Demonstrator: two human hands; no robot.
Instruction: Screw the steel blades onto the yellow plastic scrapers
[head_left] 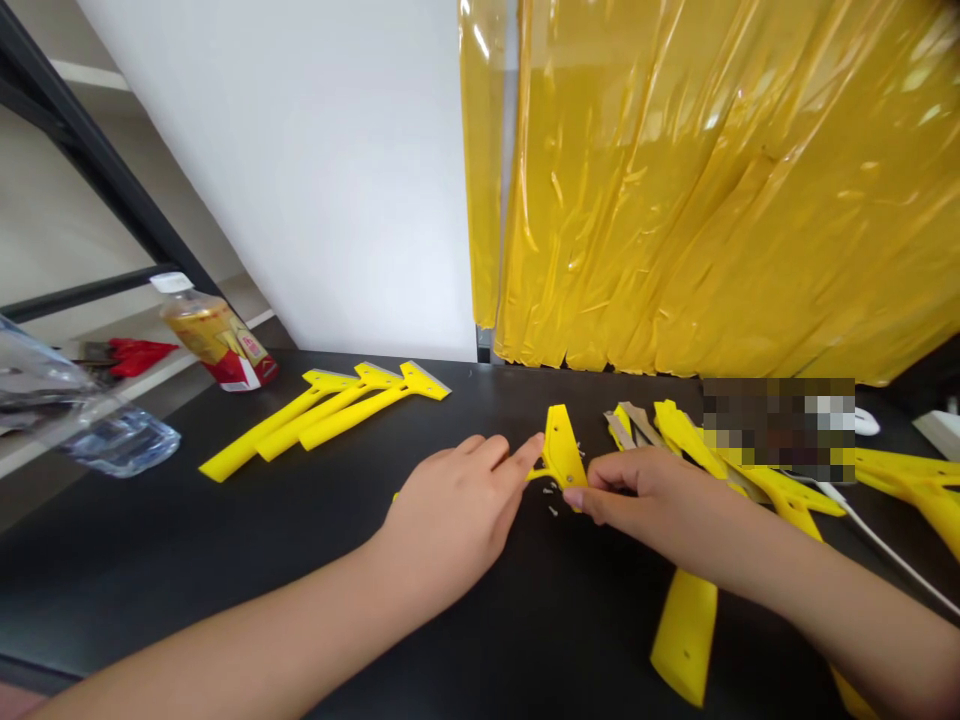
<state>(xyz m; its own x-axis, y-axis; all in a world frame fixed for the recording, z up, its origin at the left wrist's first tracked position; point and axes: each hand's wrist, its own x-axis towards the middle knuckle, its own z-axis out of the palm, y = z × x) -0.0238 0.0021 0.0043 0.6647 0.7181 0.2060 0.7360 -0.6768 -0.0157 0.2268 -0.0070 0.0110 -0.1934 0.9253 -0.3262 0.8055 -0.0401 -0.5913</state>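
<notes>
A yellow scraper (pixel 561 445) is between my hands, its wide head turned up on the black table. My left hand (pixel 456 500) is closed around its handle, mostly hiding it. The thumb and fingers of my right hand (pixel 646 488) pinch the lower corner of the head, beside a screw set in it. Whether they also hold something small, I cannot tell. Several small loose screws (pixel 553 511) lie on the table by the head. To the left, three yellow scrapers (pixel 360 400) with metal blade edges rest in a row.
More yellow scraper parts (pixel 686 635) and blades (pixel 641 425) lie around my right forearm. A white cable (pixel 870 530) runs along the right side. On the left stand a drink bottle (pixel 217 340) and a clear bottle (pixel 124 435). Yellow plastic sheeting (pixel 712 200) hangs behind the table.
</notes>
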